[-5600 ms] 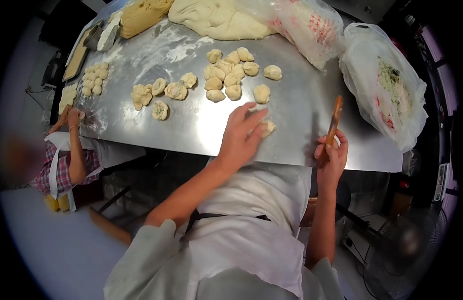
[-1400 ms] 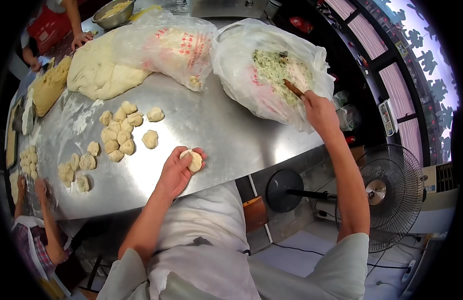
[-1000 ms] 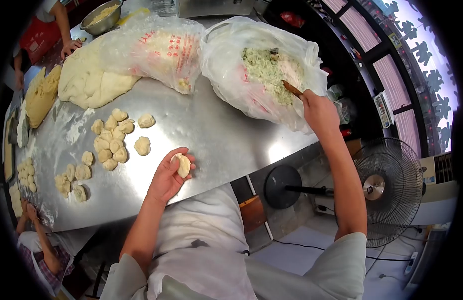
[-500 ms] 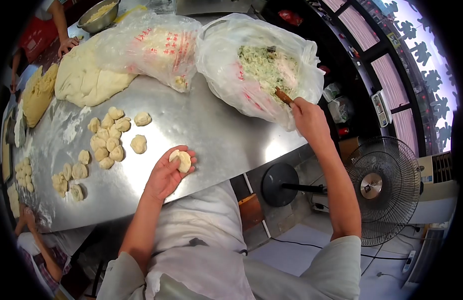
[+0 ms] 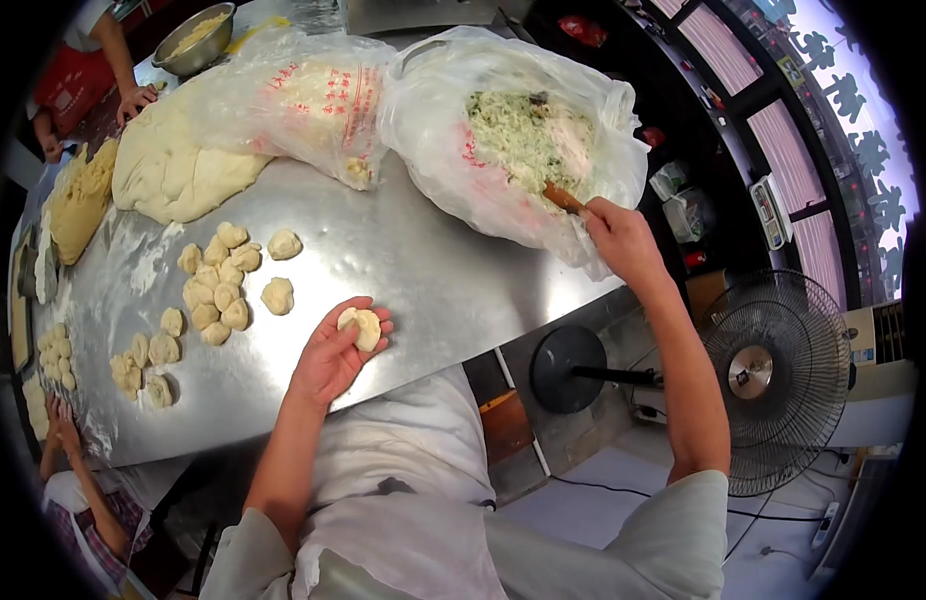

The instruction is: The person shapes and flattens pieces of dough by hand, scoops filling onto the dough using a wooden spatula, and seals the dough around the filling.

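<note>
Near the front edge of the metal table (image 5: 443, 250), my left hand (image 5: 333, 355) holds a small round of dough (image 5: 364, 328), its thumb over the piece. My right hand (image 5: 623, 243) grips a brown stick (image 5: 563, 197), whose far end is down in the green and pale filling (image 5: 528, 140). That filling lies in an open white plastic bag (image 5: 433, 130). Left of my left hand are a cluster of dough pieces (image 5: 217, 285), two single pieces (image 5: 278, 296) and several more (image 5: 164, 348) further left.
A large dough slab (image 5: 178, 160) lies at the back, partly under a printed plastic bag (image 5: 323, 105). Beyond it stands a metal bowl (image 5: 198, 45). One person's hand (image 5: 136, 100) rests at the back left; another person's hands (image 5: 63, 425) are at the left edge. A fan (image 5: 773, 380) stands right.
My left hand has picked up the dough round. My right hand has carried the stick into the filling bag, and lately moved it slightly toward the bag's near side. The view has swung right.
</note>
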A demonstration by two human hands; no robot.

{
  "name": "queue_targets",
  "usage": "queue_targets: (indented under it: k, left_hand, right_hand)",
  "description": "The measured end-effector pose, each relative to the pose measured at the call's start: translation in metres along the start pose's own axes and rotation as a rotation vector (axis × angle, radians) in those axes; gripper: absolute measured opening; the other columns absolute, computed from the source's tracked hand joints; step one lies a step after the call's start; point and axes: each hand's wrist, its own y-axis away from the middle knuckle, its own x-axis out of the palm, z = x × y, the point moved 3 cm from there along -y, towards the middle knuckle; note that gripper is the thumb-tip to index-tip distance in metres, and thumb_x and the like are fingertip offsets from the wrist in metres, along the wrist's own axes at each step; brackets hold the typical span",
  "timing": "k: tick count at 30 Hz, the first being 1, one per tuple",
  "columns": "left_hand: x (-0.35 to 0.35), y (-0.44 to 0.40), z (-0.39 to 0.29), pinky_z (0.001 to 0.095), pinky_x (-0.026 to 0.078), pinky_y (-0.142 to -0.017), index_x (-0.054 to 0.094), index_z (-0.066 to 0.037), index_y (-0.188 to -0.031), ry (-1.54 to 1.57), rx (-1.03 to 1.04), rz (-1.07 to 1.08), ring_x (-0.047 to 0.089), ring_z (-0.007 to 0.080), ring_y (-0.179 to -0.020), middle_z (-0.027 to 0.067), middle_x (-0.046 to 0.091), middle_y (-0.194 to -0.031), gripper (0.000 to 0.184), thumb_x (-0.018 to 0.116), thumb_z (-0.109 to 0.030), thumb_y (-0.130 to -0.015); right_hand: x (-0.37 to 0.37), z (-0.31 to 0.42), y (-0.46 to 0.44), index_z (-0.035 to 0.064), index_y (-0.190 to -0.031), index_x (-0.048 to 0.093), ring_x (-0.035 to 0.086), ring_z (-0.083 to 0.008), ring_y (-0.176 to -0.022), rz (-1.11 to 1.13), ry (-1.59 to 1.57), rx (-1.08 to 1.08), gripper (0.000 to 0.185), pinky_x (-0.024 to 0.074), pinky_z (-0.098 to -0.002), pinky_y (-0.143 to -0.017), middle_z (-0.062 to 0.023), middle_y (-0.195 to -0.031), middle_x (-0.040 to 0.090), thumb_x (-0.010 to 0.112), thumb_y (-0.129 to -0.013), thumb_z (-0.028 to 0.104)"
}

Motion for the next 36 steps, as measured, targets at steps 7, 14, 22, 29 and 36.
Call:
queue_targets:
  k: [7,14,22,29,36]
  left_hand:
    - [0.002,0.001,-0.001,0.0457,0.056,-0.108,0.049,0.001,-0.146,-0.006,-0.008,-0.015,0.065,0.0344,-0.126,0.0242,0.061,-0.14,0.041,0.057,-0.009,-0.107]
    - [0.003,0.001,-0.001,0.0456,0.055,-0.109,0.048,0.003,-0.147,-0.027,0.0,-0.017,0.064,0.0344,-0.127,0.0243,0.06,-0.141,0.043,0.058,-0.01,-0.107]
    - [0.004,0.002,-0.002,0.0468,0.055,-0.11,0.045,0.004,-0.148,-0.021,0.011,-0.005,0.064,0.0351,-0.128,0.024,0.059,-0.143,0.044,0.056,-0.01,-0.107]
    - [0.0,0.001,0.0,0.0475,0.055,-0.11,0.046,0.003,-0.148,0.014,0.014,0.03,0.064,0.0364,-0.128,0.0238,0.059,-0.143,0.044,0.057,-0.011,-0.107]
    - [0.01,0.001,-0.003,0.0459,0.054,-0.11,0.045,0.003,-0.148,0.032,0.044,-0.102,0.062,0.0356,-0.13,0.0231,0.056,-0.145,0.044,0.056,-0.012,-0.108]
  right_hand:
    - [0.002,0.021,-0.006,0.0023,-0.098,0.067,0.064,-0.0469,-0.08,0.089,-0.008,0.009,0.018,0.0501,-0.0514,-0.071,-0.0242,-0.081,0.066,0.064,-0.098,0.02]
    - [-0.006,0.019,-0.031,0.0033,-0.087,0.066,0.049,-0.016,-0.04,0.481,-0.371,0.399,0.023,0.0337,-0.0331,-0.039,-0.0067,-0.058,0.059,0.061,-0.101,0.021]
    - [0.0,0.006,-0.026,0.0046,-0.091,0.063,0.037,-0.0068,-0.036,0.545,-0.634,0.552,0.023,0.0231,-0.0265,-0.036,-0.0005,-0.057,0.054,0.058,-0.105,0.022]
    - [0.008,-0.007,-0.024,0.0054,-0.095,0.063,0.036,-0.0062,-0.036,0.537,-0.885,0.52,0.024,0.0233,-0.0257,-0.036,-0.0014,-0.059,0.056,0.06,-0.106,0.026]
    - [0.002,-0.001,-0.019,0.0035,-0.098,0.065,0.037,-0.0059,-0.038,0.371,-0.982,0.473,0.026,0.0258,-0.0246,-0.037,-0.001,-0.06,0.058,0.057,-0.108,0.026]
